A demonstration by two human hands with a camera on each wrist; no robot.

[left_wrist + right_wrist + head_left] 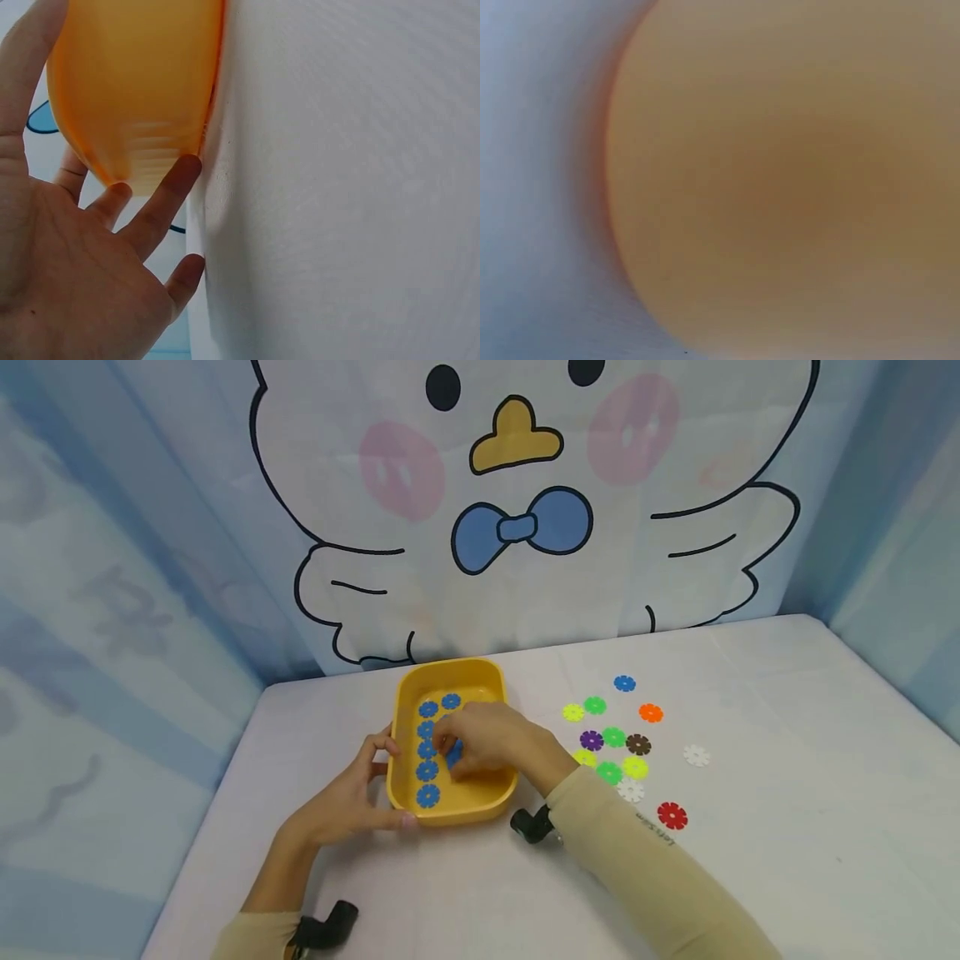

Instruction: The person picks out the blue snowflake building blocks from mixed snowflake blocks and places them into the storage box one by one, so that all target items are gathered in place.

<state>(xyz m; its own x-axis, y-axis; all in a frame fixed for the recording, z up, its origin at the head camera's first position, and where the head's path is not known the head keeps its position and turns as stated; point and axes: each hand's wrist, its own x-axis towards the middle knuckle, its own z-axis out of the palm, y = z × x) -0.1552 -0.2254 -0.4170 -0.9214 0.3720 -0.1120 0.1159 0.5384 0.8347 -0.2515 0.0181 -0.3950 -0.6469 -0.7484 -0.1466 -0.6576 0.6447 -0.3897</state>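
Observation:
A yellow tray (457, 817) holds several blue snowflake discs (427, 770), most in a column along its left side. At the tray's near-left corner, my left hand (352, 797) grips it, thumb along the front wall and fingers at the left rim. The left wrist view shows the fingers (169, 196) spread against the tray's wall (142, 82). My right hand (487, 739) reaches inside over the right side, thumb and curled fingers around a blue disc (453, 753), partly hidden. Only the blurred tray wall (780, 180) and white cloth fill the right wrist view.
Right of the tray lie loose discs: green (613, 737), purple (592, 741), brown (638, 744), orange (651, 713), red (672, 816), white (697, 756), yellow (635, 767) and blue (625, 683). A printed curtain (525, 593) hangs behind the white-covered table (787, 860).

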